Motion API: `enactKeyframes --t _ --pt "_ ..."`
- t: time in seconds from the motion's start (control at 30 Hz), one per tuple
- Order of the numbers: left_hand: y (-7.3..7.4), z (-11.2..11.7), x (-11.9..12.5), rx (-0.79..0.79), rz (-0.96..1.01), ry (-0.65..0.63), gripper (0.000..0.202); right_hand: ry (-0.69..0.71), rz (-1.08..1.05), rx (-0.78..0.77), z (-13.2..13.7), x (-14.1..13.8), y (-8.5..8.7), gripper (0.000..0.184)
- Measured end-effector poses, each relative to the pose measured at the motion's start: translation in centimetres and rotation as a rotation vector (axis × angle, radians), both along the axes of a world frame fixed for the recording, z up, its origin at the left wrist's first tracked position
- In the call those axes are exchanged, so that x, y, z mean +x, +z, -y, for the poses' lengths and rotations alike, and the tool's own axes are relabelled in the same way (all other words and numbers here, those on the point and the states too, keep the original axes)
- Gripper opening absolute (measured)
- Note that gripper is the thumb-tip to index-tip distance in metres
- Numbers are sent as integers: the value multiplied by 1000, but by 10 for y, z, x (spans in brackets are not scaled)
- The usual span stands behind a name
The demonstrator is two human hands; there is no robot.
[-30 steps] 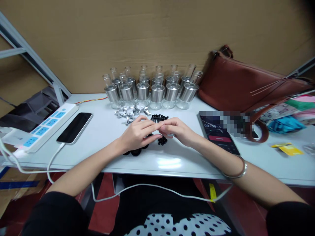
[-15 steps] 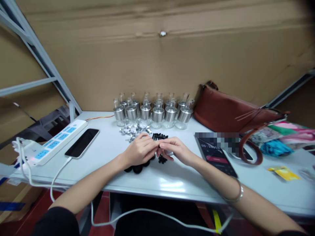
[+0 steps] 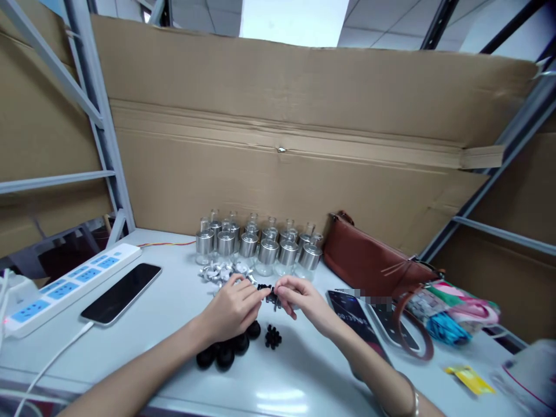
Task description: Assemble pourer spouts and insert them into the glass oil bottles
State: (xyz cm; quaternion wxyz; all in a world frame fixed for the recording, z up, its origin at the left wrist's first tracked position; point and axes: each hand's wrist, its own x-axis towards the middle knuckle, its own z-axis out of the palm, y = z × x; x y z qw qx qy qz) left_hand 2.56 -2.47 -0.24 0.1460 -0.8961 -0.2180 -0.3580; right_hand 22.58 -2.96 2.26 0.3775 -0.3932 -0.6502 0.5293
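Note:
My left hand (image 3: 234,308) is over the middle of the table, its fingers curled together and pointing right. Close by on the right, my right hand (image 3: 305,302) has thumb and fingertips pinched together. Whatever lies in either hand is too small or hidden to make out. Between and behind the fingertips are small black pieces (image 3: 263,286), partly covered. In front of them sits a tight cluster of small black pieces (image 3: 273,336). Several round black knobs (image 3: 225,355) lie under and before my left wrist. Shiny silver metal pieces (image 3: 221,272) are heaped behind my left hand.
Several glass bottles with metal collars (image 3: 268,252) stand in rows before the cardboard wall (image 3: 278,191). Left are a power strip (image 3: 73,289) and a phone (image 3: 121,294). To the right lie a brown bag (image 3: 369,260), more phones (image 3: 357,318) and a yellow packet (image 3: 469,380).
The camera view has tilted up, so more of the cardboard wall shows. My hands have drawn slightly apart, and the small black cluster in front is now uncovered.

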Motion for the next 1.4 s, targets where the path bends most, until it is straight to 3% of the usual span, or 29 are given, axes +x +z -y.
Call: enactKeyframes --t 0.1,0.23,0.3,0.43,0.57,0.7,0.83,1.0,1.2,1.4 --pt "1 -4 -5 -23 30 25 22 -201 68 100 -13 12 7 35" --pt "-2 -8 -10 -154 66 -10 21 -630 379 616 -49 49 22 16" --pt "-1 -6 -8 -248 22 -99 18 -710 567 796 -68 68 28 18" --pt "5 13 2 -449 -109 -236 29 -667 903 757 -85 83 31 23" --pt "-2 46 18 -528 -225 -259 35 -628 1107 742 -73 77 29 24" --pt "-21 74 29 -455 -270 -361 41 -596 1125 726 -45 69 29 25" --pt "-21 87 34 -673 -46 -530 67 -519 1010 751 -6 64 29 20" --pt "-18 88 48 -1088 281 -289 86 -346 850 831 50 53 28 20" --pt "-41 90 75 -1161 405 -220 101 -239 821 892 91 37 35 24" --pt "-37 97 75 -1346 599 -191 80 -45 669 837 107 25 44 19"
